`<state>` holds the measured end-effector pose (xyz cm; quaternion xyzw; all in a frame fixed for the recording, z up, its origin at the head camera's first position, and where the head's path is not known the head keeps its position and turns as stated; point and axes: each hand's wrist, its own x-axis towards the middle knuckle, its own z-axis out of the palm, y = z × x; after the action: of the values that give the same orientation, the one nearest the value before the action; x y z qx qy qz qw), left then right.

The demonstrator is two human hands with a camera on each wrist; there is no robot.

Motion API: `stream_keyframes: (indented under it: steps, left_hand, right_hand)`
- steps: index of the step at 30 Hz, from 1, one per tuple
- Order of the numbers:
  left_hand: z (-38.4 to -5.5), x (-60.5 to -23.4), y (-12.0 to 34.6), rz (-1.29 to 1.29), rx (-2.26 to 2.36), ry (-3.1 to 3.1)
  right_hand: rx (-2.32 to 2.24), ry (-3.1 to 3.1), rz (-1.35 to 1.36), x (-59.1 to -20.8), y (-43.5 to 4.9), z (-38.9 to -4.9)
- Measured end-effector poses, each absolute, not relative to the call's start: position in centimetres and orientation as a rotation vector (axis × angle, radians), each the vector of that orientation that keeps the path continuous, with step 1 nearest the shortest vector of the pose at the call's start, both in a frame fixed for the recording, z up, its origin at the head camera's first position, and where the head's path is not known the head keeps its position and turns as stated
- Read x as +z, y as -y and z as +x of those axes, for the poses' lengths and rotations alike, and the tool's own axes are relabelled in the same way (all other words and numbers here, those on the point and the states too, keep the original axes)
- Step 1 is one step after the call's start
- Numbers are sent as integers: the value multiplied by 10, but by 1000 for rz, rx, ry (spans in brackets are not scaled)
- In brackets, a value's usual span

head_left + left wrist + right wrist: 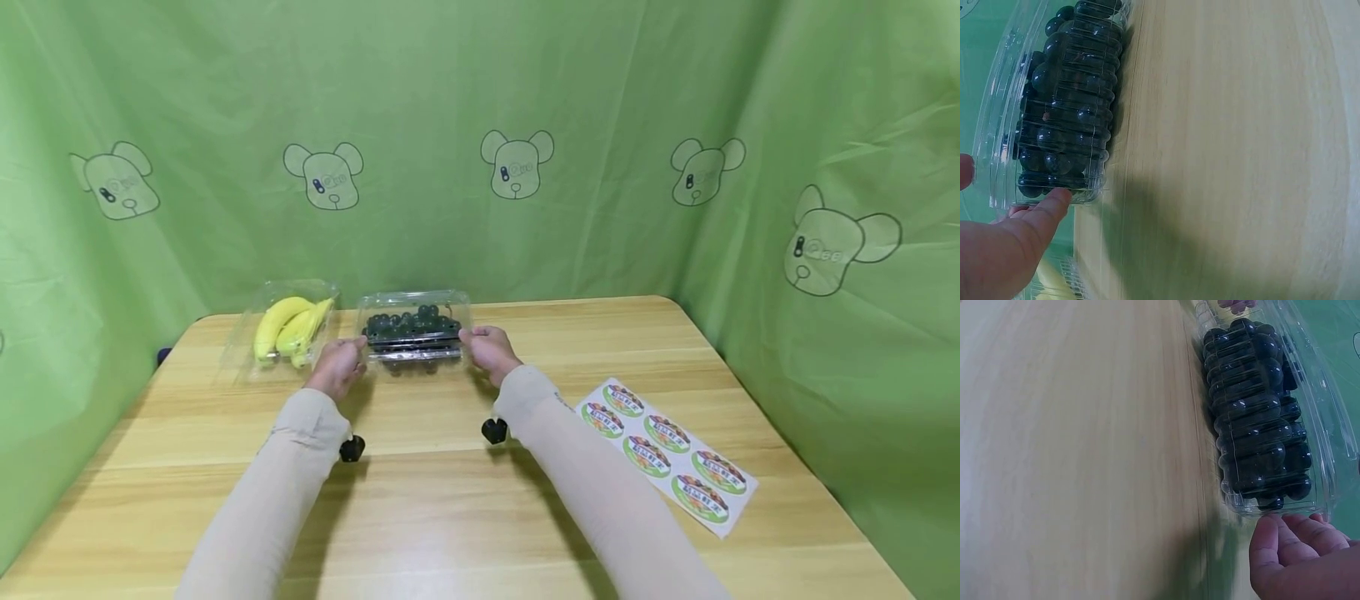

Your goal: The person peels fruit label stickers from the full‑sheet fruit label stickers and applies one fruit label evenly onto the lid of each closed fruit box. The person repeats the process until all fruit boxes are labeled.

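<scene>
A clear plastic clamshell box (414,297) of dark grapes (408,322) is at the back of the table, its lid closed over the fruit. My left hand (339,367) grips its left end; in the left wrist view the thumb (965,171) lies at the rim and the fingers (1044,215) at the end wall. At the opposite end, my right hand (491,353) holds the box, several fingertips (1266,526) against the end wall in the right wrist view. Most of the right thumb is hidden there.
Left of the grapes, another clear box (327,287) holds yellow bananas (281,321). A sheet of round fruit stickers (667,454) lies on the wooden table (420,517) at the right. Green curtains (420,83) with bear heads close off the back and sides.
</scene>
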<state>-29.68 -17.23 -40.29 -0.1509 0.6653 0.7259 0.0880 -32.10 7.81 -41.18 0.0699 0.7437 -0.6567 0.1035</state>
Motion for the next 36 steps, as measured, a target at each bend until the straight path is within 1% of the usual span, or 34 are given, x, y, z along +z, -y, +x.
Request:
stream_keyframes:
  steps: [13,36]
  left_hand:
    - [-292,-402,171,-397,2169,-1957]
    - [-286,-398,168,-350,2188,-1952]
  right_hand:
    - [-1994,-2144,219,-413,-84,-324]
    - [-1988,-2182,149,-407,-93,-316]
